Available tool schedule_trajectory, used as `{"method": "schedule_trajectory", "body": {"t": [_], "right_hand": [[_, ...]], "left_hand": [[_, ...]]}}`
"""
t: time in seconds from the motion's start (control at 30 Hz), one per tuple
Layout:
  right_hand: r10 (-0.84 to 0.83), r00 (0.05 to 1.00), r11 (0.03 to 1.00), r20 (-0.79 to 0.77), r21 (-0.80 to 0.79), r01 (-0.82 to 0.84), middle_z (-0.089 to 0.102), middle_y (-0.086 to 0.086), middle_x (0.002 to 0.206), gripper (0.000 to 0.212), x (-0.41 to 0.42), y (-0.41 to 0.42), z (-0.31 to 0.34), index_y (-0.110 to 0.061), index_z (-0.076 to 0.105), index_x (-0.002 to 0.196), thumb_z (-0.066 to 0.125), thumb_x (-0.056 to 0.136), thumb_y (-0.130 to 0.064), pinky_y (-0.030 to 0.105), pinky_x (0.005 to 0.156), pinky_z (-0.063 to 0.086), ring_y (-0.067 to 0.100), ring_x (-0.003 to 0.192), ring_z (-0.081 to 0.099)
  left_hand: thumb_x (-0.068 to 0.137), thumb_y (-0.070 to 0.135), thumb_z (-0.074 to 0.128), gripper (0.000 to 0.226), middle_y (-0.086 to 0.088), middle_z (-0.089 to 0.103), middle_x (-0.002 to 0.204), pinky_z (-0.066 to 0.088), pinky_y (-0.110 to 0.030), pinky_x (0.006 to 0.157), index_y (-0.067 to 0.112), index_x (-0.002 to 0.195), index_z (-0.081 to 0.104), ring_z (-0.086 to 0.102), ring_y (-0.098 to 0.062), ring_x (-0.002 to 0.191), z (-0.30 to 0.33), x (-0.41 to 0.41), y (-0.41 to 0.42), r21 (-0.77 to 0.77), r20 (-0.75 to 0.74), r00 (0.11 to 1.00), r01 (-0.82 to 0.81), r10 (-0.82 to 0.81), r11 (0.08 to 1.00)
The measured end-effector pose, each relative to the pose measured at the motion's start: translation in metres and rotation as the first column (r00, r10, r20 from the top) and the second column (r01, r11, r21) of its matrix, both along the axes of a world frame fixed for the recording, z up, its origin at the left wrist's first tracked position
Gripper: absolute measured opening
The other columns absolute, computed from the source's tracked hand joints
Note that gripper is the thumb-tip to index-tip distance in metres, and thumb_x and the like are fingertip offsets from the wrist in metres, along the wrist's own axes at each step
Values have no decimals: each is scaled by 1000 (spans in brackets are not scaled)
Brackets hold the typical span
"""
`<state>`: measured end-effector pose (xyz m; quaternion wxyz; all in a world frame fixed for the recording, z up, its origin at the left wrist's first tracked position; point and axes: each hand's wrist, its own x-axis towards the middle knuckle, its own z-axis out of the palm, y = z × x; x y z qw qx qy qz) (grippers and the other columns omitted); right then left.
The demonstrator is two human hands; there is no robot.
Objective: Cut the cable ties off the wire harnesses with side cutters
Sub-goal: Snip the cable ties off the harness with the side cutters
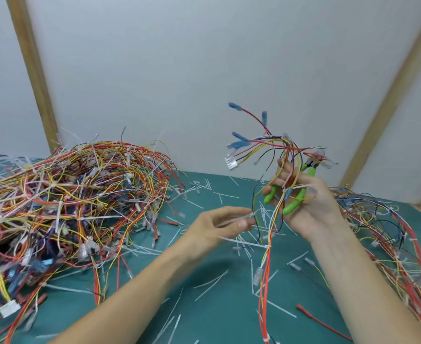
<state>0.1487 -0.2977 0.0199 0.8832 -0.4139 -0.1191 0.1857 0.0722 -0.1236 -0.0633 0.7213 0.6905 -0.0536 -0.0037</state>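
My right hand (306,204) is raised above the mat (211,281), right of centre. Its fingers curl round the green handles of the cutters (294,194) and, in the same grip, round a harness (276,150). The cutter head points up and right, just beside the harness wires; I cannot tell whether the blades are apart. The harness fans up and left from the fist, ending in blue terminals (239,144) and a white plug (231,163). Its lower run hangs down past the wrist to the front edge of the view, with a tie (267,246) round it below the fist.

My left hand (225,223) sits lower and left of the right hand, apart from it. Thumb and forefinger pinch a thin white tie tail (250,214); the other fingers are loosely extended. The image is blurred here, so I cannot tell whether that tail is attached to the harness.

A large pile (75,194) fills the left side of the mat up to the left edge. A flatter pile (390,239) lies along the right edge, under my right forearm. Between the two piles is a band of mat, littered with cut tie ends (211,285). A red wire (322,322) lies loose near the front. The wall (204,58) behind stands close to the mat's far edge.
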Motion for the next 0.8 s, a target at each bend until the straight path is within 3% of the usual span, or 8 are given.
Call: {"method": "schedule_trajectory", "body": {"t": [0.13,0.27,0.33,0.43,0.53,0.63,0.73,0.8], "right_hand": [[-57,996,998,-65,-43,55,57,-1,57,28,6,-1,-8,-14,56,81,41,105,-12,30,59,53,14,48,61],[-148,987,978,-54,-157,138,58,5,58,36,9,-1,-14,-14,58,72,44,105,-15,28,51,54,21,50,64],[-168,984,969,-57,-193,155,56,6,62,34,10,-1,-17,-15,57,74,44,106,-15,31,56,53,24,54,61],[-212,976,949,-53,-249,193,52,6,66,32,13,-1,-20,-15,57,77,46,107,-16,30,55,55,25,62,52],[-249,968,925,-33,-303,227,53,2,60,30,14,-2,-24,-14,59,80,47,108,-17,35,58,51,21,55,54],[-271,961,917,-50,-317,242,49,5,70,19,16,-4,-28,-12,59,93,46,107,-13,33,52,49,24,57,53],[-260,961,937,-95,-264,227,50,2,64,18,18,-2,-30,-11,60,95,47,107,-12,32,49,49,19,51,54],[-231,965,955,-126,-221,200,51,-1,55,22,19,0,-31,-12,60,90,47,107,-13,36,58,47,16,47,55]], "left_hand": [[89,23,74,17,-4,70,127,39,-42,115,16,102,66,64,-20,122,2,2,4,-193,-45,998,42,-52,980],[79,16,69,53,-8,68,128,44,-43,108,11,130,56,66,-30,117,1,1,8,-349,-103,959,214,-264,912],[70,14,70,61,-6,71,115,49,-42,105,12,131,61,66,-23,113,2,1,9,-309,-121,959,209,-257,928],[73,12,65,42,-2,69,101,52,-33,95,14,114,73,64,-15,104,5,2,10,-175,-131,971,176,-200,969],[80,14,66,25,-10,69,115,49,-38,101,12,104,67,65,-24,116,4,1,12,-219,-117,970,184,-213,958],[79,14,69,23,-16,66,119,42,-45,108,14,97,56,62,-35,124,2,1,9,-326,-114,956,221,-270,919],[71,13,73,42,-13,69,113,45,-48,104,6,110,59,63,-41,120,-2,3,4,-446,-151,956,161,-251,881],[74,15,70,59,-14,68,126,45,-47,103,4,130,57,64,-36,120,-2,3,3,-458,-171,956,139,-240,878]]}}
